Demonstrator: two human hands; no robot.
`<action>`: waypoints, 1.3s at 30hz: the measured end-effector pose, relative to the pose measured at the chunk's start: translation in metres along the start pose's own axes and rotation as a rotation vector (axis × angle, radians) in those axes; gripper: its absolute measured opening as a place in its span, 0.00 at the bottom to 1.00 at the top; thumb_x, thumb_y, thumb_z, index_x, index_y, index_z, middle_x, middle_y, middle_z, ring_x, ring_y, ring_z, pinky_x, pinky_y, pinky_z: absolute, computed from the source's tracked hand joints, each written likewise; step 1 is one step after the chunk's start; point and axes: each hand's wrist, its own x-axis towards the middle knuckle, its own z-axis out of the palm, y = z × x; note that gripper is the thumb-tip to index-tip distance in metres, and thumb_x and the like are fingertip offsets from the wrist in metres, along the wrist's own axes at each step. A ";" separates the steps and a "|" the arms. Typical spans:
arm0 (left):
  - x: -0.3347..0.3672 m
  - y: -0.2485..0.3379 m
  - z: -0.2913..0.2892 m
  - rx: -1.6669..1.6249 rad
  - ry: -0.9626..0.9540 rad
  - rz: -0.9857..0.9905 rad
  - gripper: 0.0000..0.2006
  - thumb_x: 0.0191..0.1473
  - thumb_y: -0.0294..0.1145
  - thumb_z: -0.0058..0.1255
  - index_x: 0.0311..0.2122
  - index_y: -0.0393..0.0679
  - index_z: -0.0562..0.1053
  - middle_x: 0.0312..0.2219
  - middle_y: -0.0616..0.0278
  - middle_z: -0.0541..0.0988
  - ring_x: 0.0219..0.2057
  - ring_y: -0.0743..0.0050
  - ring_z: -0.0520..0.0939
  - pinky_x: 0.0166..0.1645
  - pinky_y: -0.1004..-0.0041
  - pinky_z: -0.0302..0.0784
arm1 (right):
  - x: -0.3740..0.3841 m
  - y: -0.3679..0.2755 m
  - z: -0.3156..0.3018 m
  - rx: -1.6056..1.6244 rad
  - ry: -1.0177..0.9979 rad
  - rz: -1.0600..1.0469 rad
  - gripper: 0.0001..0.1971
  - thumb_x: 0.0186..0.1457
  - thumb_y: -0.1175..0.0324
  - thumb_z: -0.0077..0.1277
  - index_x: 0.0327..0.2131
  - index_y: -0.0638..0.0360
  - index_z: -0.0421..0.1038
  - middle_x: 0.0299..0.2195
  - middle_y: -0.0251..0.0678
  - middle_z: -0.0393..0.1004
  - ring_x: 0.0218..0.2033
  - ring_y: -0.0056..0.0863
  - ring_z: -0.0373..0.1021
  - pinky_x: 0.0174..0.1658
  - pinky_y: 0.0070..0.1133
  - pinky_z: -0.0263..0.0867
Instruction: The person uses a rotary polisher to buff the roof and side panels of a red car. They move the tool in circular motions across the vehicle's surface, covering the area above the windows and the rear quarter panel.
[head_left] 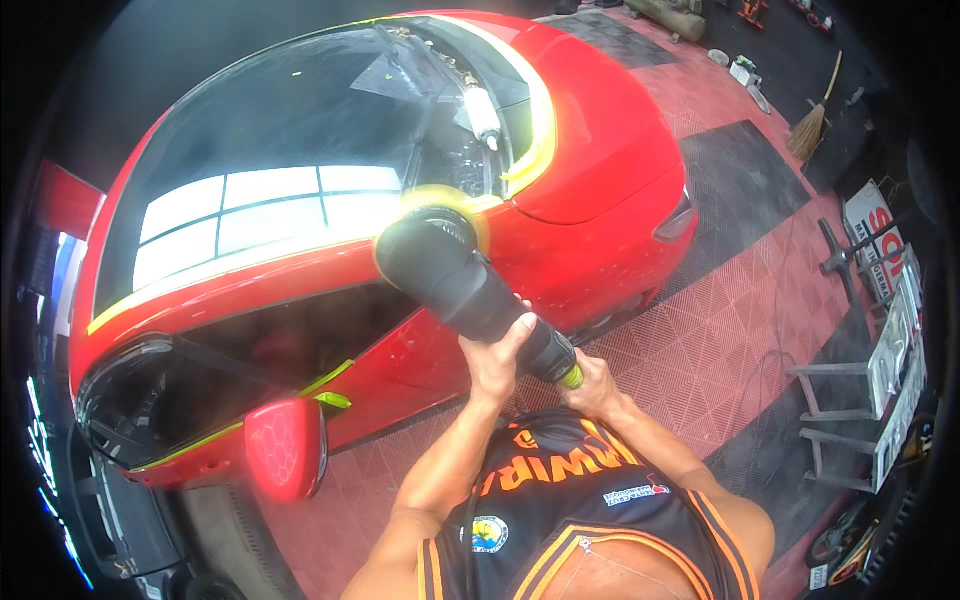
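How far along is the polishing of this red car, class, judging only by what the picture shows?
Done: yellow masking tape already edges the rear glass. In hand: the left hand and right hand grip a black polisher, its yellow pad on the red car beside the glass. Left: cannot be told; polished and unpolished paint look alike here.

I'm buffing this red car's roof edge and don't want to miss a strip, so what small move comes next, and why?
Probably slide the polisher slightly along the roof edge. Both hands, left hand and right hand, grip it, and its yellow pad sits by the rear window corner.
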 end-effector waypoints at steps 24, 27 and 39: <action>0.011 -0.046 0.082 0.161 -0.147 -0.066 0.21 0.52 0.34 0.73 0.46 0.40 0.75 0.38 0.63 0.80 0.40 0.73 0.81 0.48 0.66 0.81 | -0.034 0.000 -0.089 -0.023 0.057 0.270 0.18 0.50 0.78 0.59 0.47 0.65 0.73 0.31 0.51 0.83 0.35 0.52 0.83 0.38 0.37 0.77; 0.012 -0.036 0.070 0.168 -0.130 -0.033 0.22 0.53 0.34 0.73 0.48 0.40 0.74 0.39 0.63 0.80 0.40 0.73 0.81 0.47 0.66 0.81 | -0.025 -0.013 -0.081 0.022 0.030 0.260 0.19 0.50 0.78 0.59 0.48 0.65 0.73 0.32 0.51 0.83 0.36 0.50 0.84 0.39 0.35 0.77; 0.004 0.006 0.029 0.053 -0.057 0.180 0.28 0.55 0.36 0.66 0.57 0.37 0.69 0.44 0.55 0.77 0.42 0.62 0.85 0.48 0.63 0.85 | 0.006 -0.086 -0.063 0.155 -0.133 0.282 0.21 0.52 0.75 0.61 0.51 0.65 0.73 0.34 0.51 0.84 0.39 0.46 0.85 0.43 0.33 0.77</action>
